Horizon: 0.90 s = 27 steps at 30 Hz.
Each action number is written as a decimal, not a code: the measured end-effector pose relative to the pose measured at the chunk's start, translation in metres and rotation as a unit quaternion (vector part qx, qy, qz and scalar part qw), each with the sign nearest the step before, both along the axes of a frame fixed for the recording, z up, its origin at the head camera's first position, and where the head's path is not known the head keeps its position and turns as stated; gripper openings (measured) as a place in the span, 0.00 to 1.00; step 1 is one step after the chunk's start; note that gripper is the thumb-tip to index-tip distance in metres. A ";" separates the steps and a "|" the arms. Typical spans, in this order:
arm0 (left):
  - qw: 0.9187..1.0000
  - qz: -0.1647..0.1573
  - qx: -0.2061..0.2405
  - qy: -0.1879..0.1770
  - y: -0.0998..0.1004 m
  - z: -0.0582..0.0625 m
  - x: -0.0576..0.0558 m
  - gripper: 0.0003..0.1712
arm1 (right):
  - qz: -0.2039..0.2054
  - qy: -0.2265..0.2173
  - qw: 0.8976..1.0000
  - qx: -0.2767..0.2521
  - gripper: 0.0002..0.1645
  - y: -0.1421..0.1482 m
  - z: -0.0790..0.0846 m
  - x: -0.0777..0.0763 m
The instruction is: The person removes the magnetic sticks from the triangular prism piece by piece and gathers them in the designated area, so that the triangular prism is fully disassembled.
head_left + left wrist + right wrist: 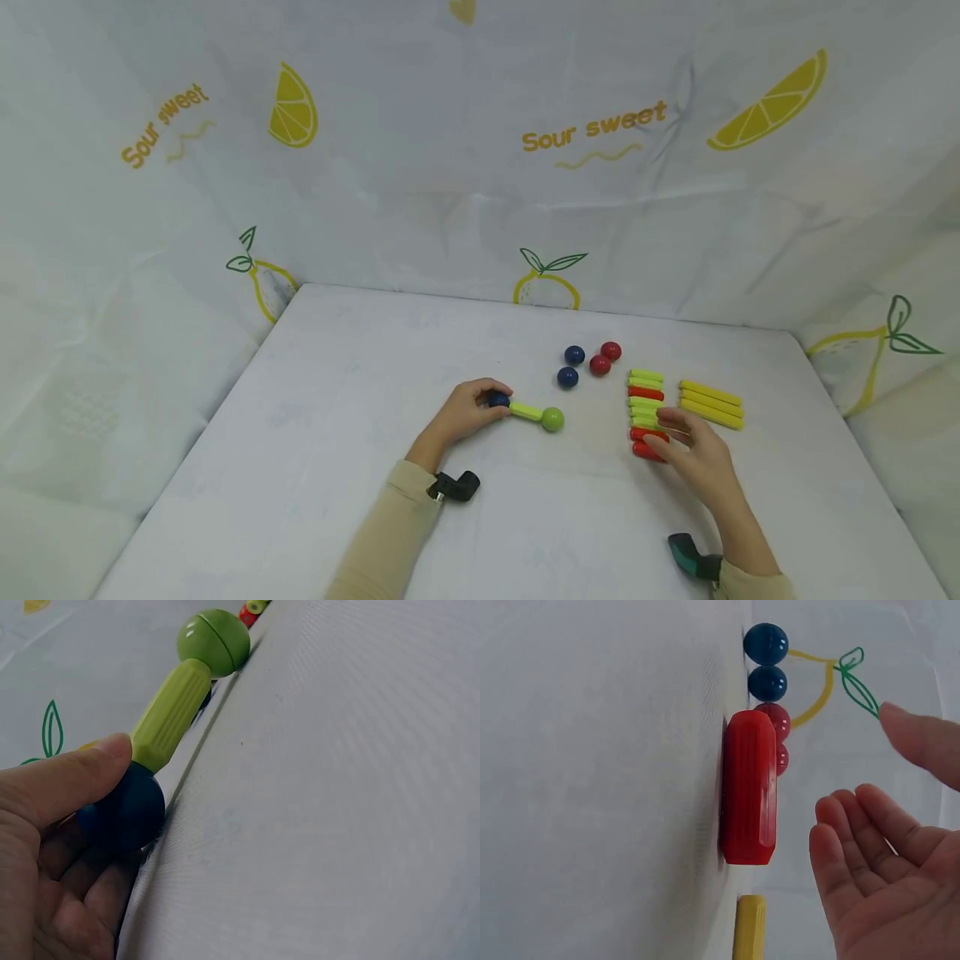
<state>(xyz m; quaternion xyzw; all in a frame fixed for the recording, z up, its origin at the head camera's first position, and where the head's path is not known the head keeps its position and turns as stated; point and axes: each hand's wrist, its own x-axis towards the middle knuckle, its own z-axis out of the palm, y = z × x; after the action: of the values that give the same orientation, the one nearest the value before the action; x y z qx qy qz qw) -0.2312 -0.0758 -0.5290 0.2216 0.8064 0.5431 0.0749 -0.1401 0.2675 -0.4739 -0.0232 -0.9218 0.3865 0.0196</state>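
Observation:
My left hand [459, 414] grips a dark blue ball [129, 810] between thumb and fingers. From that ball a light green ribbed rod [172, 712] runs to a green ball [552, 418], the three joined in one piece close over the table. On the right, my right hand [701, 458] hovers at the near end of a column of short rods, thumb and fingers apart and nothing between them. The nearest red rod [750, 787] lies just beyond its fingertips in the right wrist view. Several light green rods [645, 402] and another red rod [646, 392] make up the column's farther part.
Two loose blue balls [567, 377] and two red balls [600, 365] sit behind the joined piece. Three longer yellow rods [710, 405] lie side by side right of the column. A white cloth with lemon prints [420, 167] hangs behind the white table [315, 433].

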 end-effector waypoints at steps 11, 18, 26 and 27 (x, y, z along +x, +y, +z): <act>1.000 -0.006 -0.005 0.021 -0.002 0.003 0.001 0.17 | 0.086 -0.029 0.992 -0.090 0.29 -0.055 -0.001 -0.034; 0.999 -0.011 -0.025 0.039 -0.002 0.005 0.003 0.17 | 0.127 -0.066 0.975 -0.169 0.31 -0.081 -0.016 -0.049; 0.997 -0.015 -0.061 0.053 0.000 0.006 0.004 0.17 | 0.142 -0.061 0.977 -0.150 0.27 -0.102 -0.032 -0.055; 0.996 -0.015 -0.066 0.060 0.000 0.006 0.004 0.17 | 0.144 -0.051 0.978 -0.145 0.26 -0.103 -0.033 -0.055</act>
<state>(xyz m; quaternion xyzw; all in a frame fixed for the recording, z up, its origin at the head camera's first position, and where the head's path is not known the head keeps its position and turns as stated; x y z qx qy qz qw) -0.2271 -0.0756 -0.5228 0.2607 0.8399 0.4735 0.0491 -0.1956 0.1640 -0.5068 0.0873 -0.8495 0.5131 -0.0863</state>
